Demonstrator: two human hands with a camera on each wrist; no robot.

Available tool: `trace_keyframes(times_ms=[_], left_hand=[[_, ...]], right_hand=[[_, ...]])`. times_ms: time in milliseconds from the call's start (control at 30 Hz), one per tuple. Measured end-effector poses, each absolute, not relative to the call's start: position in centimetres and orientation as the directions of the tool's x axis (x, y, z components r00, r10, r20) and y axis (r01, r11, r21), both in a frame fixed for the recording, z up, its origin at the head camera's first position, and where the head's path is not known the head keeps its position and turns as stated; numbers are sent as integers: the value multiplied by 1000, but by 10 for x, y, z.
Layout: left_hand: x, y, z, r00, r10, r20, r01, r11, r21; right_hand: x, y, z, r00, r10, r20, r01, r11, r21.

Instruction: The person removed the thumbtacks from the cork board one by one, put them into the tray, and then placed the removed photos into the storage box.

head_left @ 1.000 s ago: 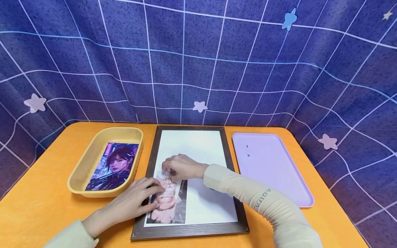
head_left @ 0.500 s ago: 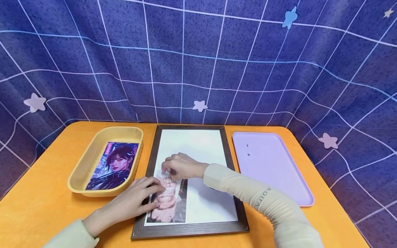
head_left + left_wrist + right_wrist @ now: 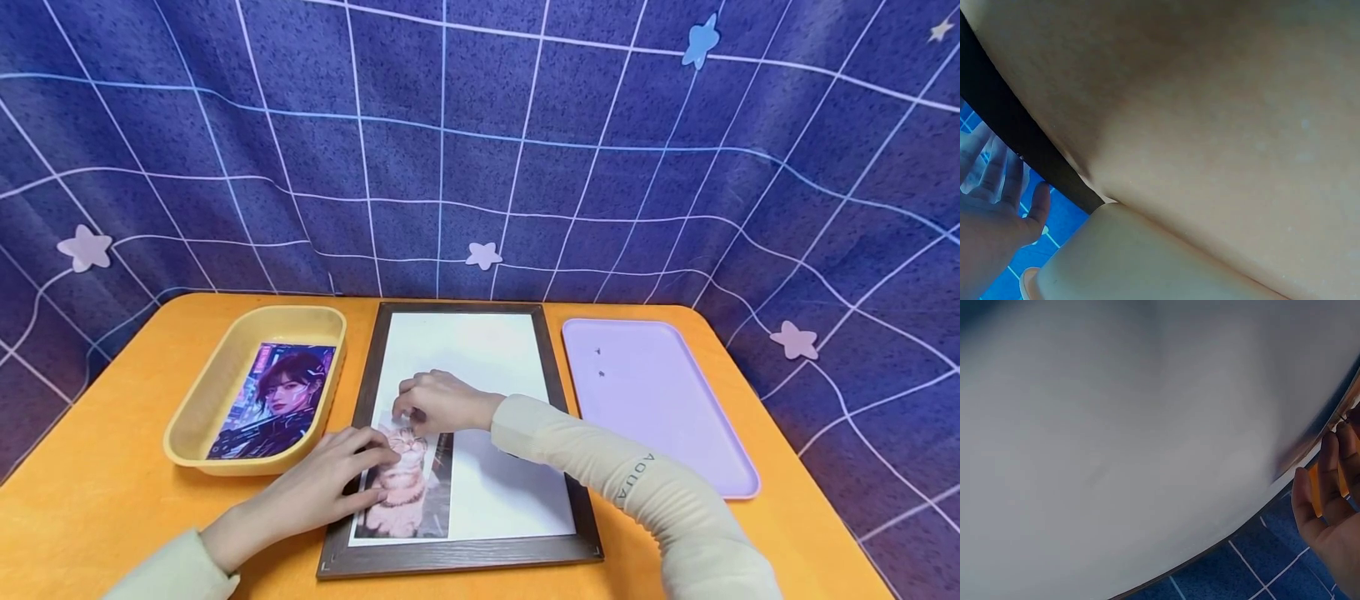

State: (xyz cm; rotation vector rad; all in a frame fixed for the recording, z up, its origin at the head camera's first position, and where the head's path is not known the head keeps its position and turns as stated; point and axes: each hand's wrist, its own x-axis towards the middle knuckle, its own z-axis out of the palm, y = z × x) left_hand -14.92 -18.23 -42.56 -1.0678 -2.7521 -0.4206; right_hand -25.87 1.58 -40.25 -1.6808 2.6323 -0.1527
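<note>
A photo card of a cat [image 3: 401, 508] lies flat on the white board [image 3: 510, 492] inside a dark frame [image 3: 457, 557], at its lower left. My left hand [image 3: 341, 471] rests over the card's left side with fingers spread. At the card's top edge my right hand [image 3: 442, 404] has curled fingers pressed down, pinching what looks like a small dark pin [image 3: 1342, 417], mostly hidden by the fingers. In the left wrist view the left hand [image 3: 997, 212] shows straight fingers over the frame's edge. The right hand [image 3: 1335, 500] is partly cut off in its own wrist view.
A yellow basin [image 3: 183, 425] on the left holds a picture card of a dark-haired figure [image 3: 281, 408]. On the right lies a purple tray [image 3: 660, 417] with two small dark pieces [image 3: 601, 374]. A blue gridded curtain [image 3: 405, 167] stands behind the orange table [image 3: 105, 492].
</note>
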Motion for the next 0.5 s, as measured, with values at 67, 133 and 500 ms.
trace_keyframes(times_ms=[67,133,500], left_hand=[[-149,-182,-425,-737,632,240,675,708,206],[-149,-182,-425,-740,630,234,671,711,208],[-149,-182,-424,-735,637,232,678,706,205]], right_hand=[[-259,16,-403,-419,-907,42,-905,414,-95],[-259,16,-402,-419,-907,42,-905,413,-103],[-257,16,-398,-421,-906,34,-903,416,-107]])
